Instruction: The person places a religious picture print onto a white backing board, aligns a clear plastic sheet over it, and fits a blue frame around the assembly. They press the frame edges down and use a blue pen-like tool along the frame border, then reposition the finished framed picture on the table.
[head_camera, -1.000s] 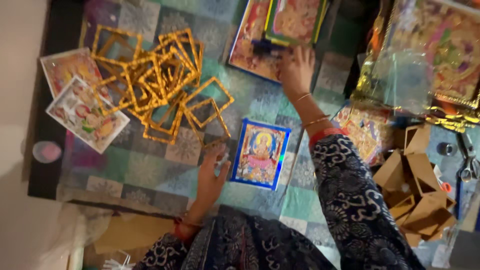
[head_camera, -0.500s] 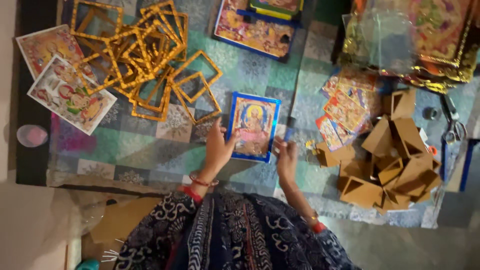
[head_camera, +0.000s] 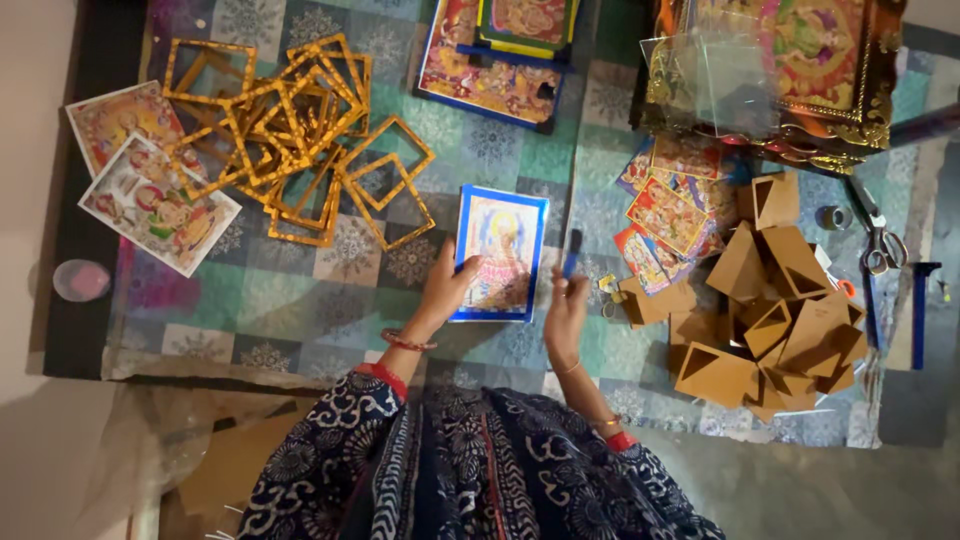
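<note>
A blue-bordered picture print (head_camera: 502, 240) lies flat on the patterned cloth (head_camera: 300, 300) in front of me. My left hand (head_camera: 447, 288) rests on its lower left corner, fingers pressing it down. My right hand (head_camera: 566, 306) is at the print's right edge and grips a dark blue pen-like tool (head_camera: 571, 253), which points up and away from me. Both wrists wear bangles.
A heap of golden frames (head_camera: 300, 150) lies to the left, with two loose prints (head_camera: 150, 195) beside it. Brown cardboard backings (head_camera: 775, 320) pile up on the right, small prints (head_camera: 670, 215) near them. Scissors (head_camera: 878, 240) lie at far right. Larger framed pictures (head_camera: 495, 55) sit at the top.
My right hand drew back from the pictures at the top and came down beside the print, now holding the dark tool upright. My left hand stays on the print.
</note>
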